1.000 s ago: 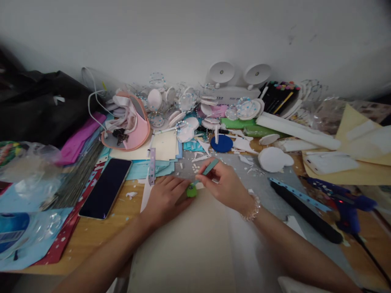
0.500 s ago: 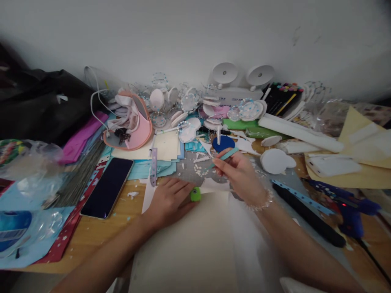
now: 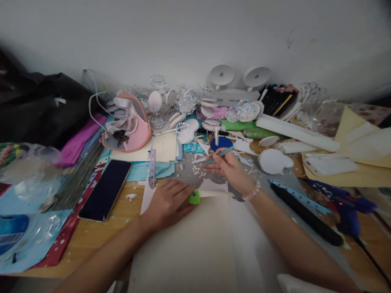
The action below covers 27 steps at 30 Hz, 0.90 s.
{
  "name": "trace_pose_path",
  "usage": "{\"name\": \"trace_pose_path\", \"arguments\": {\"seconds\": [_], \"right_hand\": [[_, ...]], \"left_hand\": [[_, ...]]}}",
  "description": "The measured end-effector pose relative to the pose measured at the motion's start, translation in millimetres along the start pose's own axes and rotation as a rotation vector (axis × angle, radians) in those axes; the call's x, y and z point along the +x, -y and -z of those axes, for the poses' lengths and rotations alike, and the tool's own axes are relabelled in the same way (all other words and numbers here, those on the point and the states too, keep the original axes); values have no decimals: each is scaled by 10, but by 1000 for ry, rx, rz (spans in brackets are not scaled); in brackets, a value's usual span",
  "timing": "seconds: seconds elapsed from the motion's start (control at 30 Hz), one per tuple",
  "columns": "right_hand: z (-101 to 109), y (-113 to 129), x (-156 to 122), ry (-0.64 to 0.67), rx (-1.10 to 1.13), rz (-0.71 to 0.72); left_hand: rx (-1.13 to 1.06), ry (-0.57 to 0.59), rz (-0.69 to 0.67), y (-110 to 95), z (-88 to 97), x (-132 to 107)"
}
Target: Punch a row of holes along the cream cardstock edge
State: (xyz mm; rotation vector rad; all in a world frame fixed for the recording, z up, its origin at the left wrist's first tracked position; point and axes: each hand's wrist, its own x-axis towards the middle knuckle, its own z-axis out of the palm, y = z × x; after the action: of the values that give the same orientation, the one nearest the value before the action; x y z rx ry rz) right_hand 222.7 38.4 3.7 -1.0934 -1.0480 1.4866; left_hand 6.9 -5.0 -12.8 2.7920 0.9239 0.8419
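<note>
My left hand lies flat, fingers stretched, on the top left corner of a large cream foam sheet, its fingertips against a small green round object at the sheet's upper edge. My right hand is closed in a pinch on a slim teal tool, held over the grey cutting mat strewn with white scraps, just below a dark blue foam disc.
A black phone lies left of my left hand beside stacked blue and cream paper. A pink cap, white foam discs, markers and a white roll crowd the back. A blue glue gun and black ruler lie right.
My right hand lifted the teal tool away from the green object and moved it up and back toward the blue disc. My left hand stayed pressed on the sheet.
</note>
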Motion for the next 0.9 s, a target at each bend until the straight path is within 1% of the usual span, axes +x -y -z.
{"name": "trace_pose_path", "arguments": {"seconds": [0.1,0.23,0.3,0.4,0.63,0.77,0.9], "right_hand": [[18,8,-1,31,-52,-1],[27,25,-3,50,-177,75],[23,34,-5,71,-131,80],[21,35,-7,95,-40,45],[33,17,-12,106,-44,19],[20,21,-6,126,8,37],[18,-2,8,102,48,67]], "left_hand": [[3,2,-4,3,-5,-2],[9,-3,-3,4,-10,-2],[6,0,-1,5,-9,-1],[5,1,1,6,-5,1],[10,17,12,-1,2,-10],[6,18,10,4,1,-19],[4,17,6,11,-6,-20]]}}
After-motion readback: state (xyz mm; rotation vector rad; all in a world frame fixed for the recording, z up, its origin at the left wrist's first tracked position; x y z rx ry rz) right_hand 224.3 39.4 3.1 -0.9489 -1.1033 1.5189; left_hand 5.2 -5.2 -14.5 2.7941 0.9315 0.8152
